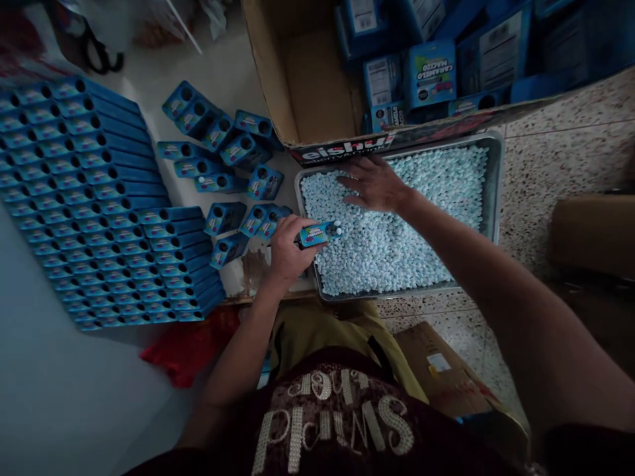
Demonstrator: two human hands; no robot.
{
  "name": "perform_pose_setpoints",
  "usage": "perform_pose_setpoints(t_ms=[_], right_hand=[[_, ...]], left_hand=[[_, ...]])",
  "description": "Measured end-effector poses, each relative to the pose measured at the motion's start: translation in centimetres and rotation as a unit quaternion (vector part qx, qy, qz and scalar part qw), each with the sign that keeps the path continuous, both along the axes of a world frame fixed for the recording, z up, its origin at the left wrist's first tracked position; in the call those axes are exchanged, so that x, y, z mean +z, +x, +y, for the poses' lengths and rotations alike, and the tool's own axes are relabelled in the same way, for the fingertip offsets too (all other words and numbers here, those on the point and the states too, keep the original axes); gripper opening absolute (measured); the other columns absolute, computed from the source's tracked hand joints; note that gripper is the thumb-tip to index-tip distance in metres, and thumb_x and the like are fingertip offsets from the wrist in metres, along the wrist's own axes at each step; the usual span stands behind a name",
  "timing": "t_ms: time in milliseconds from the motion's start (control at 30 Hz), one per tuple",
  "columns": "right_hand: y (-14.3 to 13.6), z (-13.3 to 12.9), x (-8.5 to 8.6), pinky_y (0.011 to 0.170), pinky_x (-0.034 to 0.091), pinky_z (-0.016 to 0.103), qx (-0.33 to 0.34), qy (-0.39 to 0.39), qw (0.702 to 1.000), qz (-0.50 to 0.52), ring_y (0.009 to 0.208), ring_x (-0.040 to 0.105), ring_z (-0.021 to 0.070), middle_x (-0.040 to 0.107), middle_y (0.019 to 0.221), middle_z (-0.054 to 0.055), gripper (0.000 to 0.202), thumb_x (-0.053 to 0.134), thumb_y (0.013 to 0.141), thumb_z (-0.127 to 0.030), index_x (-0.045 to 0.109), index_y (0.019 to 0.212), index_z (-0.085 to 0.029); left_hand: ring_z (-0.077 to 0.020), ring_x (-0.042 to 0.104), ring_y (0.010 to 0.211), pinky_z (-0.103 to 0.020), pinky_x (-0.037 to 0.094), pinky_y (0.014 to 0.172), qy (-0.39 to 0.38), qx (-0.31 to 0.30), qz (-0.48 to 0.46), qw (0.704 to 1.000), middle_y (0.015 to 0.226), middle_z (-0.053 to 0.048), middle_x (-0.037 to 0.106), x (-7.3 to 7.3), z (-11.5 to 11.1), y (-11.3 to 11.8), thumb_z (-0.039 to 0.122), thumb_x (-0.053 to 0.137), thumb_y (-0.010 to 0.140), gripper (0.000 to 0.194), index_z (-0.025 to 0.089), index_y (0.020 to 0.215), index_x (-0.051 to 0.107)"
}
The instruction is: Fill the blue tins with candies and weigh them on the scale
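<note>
Inside the shallow grey metal tray (497, 192), pale blue-white pellets lie heaped, partly hidden under the spread, open right hand (373, 185). At its left rim, the left hand (292, 250) pinches a small blue printed box (317, 234), thumb and fingers closed on its sides, pellets at its opening. Beyond, a brown cardboard carton (317, 73), cut off at the far edge, holds dim blue boxes (430, 73).

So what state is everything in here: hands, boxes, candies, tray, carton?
Left hand: closed around a box.
Held box: tilt unclear, candies at its holed end.
Right hand: fingers spread, on the candies.
Candies: loose, spread across the tray.
Tray: well filled.
Stacked boxes: in neat rows.
Loose boxes: scattered.
Carton: open, partly filled with blue boxes.
</note>
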State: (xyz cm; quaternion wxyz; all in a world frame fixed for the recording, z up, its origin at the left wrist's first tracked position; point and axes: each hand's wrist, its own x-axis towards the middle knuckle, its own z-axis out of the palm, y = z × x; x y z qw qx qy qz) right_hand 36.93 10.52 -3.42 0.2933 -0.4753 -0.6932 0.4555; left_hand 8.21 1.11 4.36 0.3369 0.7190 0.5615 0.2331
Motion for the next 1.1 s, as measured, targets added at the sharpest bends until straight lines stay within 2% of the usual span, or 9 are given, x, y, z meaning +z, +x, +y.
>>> perform_pose_setpoints(t_ms=[200, 333, 400, 500, 600, 767, 833, 900, 1100], right_hand=[[-1.5, -6.3, -1.4, 0.128, 0.032, 0.062, -0.181, -0.011, 0.976, -0.118, 0.145, 0.05, 0.0399, 0.072, 0.138, 0.014, 0.037, 0.081, 0.092, -0.059, 0.077, 0.107, -0.024], [-2.8, -9.1, -1.6, 0.116, 0.046, 0.048, -0.317, -0.081, 0.945, 0.0, 0.115, 0.06, 0.0301, 0.07, 0.099, 0.008, 0.022, 0.088, 0.087, -0.044, 0.075, 0.09, -0.027], [-3.1, -9.9, -0.7, 0.096, 0.054, 0.037, -0.402, -0.129, 0.899, 0.113, 0.093, 0.059, 0.0224, 0.063, 0.082, 0.002, 0.021, 0.091, 0.084, -0.039, 0.074, 0.081, -0.027], [-3.4, -10.7, 2.5, 0.067, 0.051, 0.026, -0.481, -0.213, 0.786, 0.325, 0.074, 0.054, 0.015, 0.058, 0.076, -0.002, 0.023, 0.086, 0.089, -0.04, 0.071, 0.077, -0.026], [-3.8, -11.1, 7.3, 0.066, 0.054, 0.027, -0.45, -0.234, 0.712, 0.486, 0.074, 0.059, 0.0137, 0.061, 0.084, 0.0, 0.023, 0.077, 0.093, -0.044, 0.067, 0.083, -0.027], [-5.5, -10.8, 13.2, 0.083, 0.059, 0.034, -0.405, -0.168, 0.737, 0.514, 0.08, 0.061, 0.0165, 0.057, 0.083, 0.002, 0.034, 0.073, 0.09, -0.054, 0.059, 0.077, -0.027], [-6.2, -10.7, 13.1, 0.079, 0.058, 0.033, -0.417, -0.151, 0.747, 0.495, 0.077, 0.058, 0.0157, 0.057, 0.081, 0.002, 0.038, 0.073, 0.092, -0.055, 0.057, 0.073, -0.026], [-6.3, -10.6, 11.7, 0.075, 0.057, 0.031, -0.455, -0.155, 0.724, 0.495, 0.071, 0.055, 0.0139, 0.054, 0.078, 0.001, 0.045, 0.069, 0.1, -0.057, 0.054, 0.071, -0.026], [-1.7, -11.6, 5.9, 0.057, 0.053, 0.023, -0.514, -0.237, 0.547, 0.617, 0.055, 0.05, 0.0078, 0.059, 0.072, -0.005, 0.04, 0.065, 0.109, -0.051, 0.054, 0.079, -0.026]], left_hand=[[-0.0273, 0.073, 0.106, -0.04, 0.058, 0.096, -0.007, 0.018, -0.034, 0.999, 0.108, -0.004, 0.075, -1.4, 0.4, 1.1, 0.028, 0.098, 0.082, 0.038, 0.027, 0.111, 0.073], [-0.0238, 0.075, 0.107, -0.035, 0.06, 0.095, -0.039, 0.041, -0.096, 0.994, 0.112, -0.003, 0.075, -2.2, 0.3, 1.9, 0.023, 0.094, 0.082, 0.036, 0.026, 0.111, 0.073], [-0.0225, 0.076, 0.105, -0.033, 0.061, 0.092, -0.073, 0.061, -0.109, 0.99, 0.112, -0.003, 0.075, -2.5, 0.1, 2.4, 0.023, 0.094, 0.081, 0.037, 0.025, 0.111, 0.073], [-0.0222, 0.076, 0.105, -0.033, 0.061, 0.093, -0.087, 0.062, -0.116, 0.988, 0.111, -0.002, 0.076, -2.7, -0.2, 3.4, 0.021, 0.095, 0.078, 0.038, 0.024, 0.109, 0.074], [-0.0228, 0.076, 0.106, -0.035, 0.061, 0.097, -0.064, 0.043, -0.122, 0.99, 0.109, -0.002, 0.076, -2.4, -0.2, 4.5, 0.017, 0.095, 0.078, 0.037, 0.025, 0.108, 0.075], [-0.0243, 0.074, 0.104, -0.036, 0.059, 0.093, -0.029, 0.019, -0.09, 0.995, 0.105, -0.002, 0.075, -1.6, 0.0, 6.2, 0.011, 0.097, 0.074, 0.041, 0.025, 0.106, 0.075], [-0.0258, 0.073, 0.106, -0.038, 0.057, 0.095, -0.026, 0.013, -0.065, 0.997, 0.105, -0.002, 0.076, -1.2, -0.1, 6.7, 0.01, 0.097, 0.072, 0.042, 0.025, 0.105, 0.076], [-0.0276, 0.073, 0.107, -0.04, 0.057, 0.096, -0.027, 0.004, -0.04, 0.999, 0.105, -0.002, 0.076, -0.6, -0.2, 7.0, 0.01, 0.096, 0.073, 0.041, 0.026, 0.105, 0.076], [-0.0285, 0.073, 0.109, -0.042, 0.059, 0.098, -0.006, 0.001, -0.04, 0.999, 0.108, -0.004, 0.078, 0.0, -0.4, 6.4, 0.005, 0.087, 0.078, 0.036, 0.027, 0.103, 0.075]])
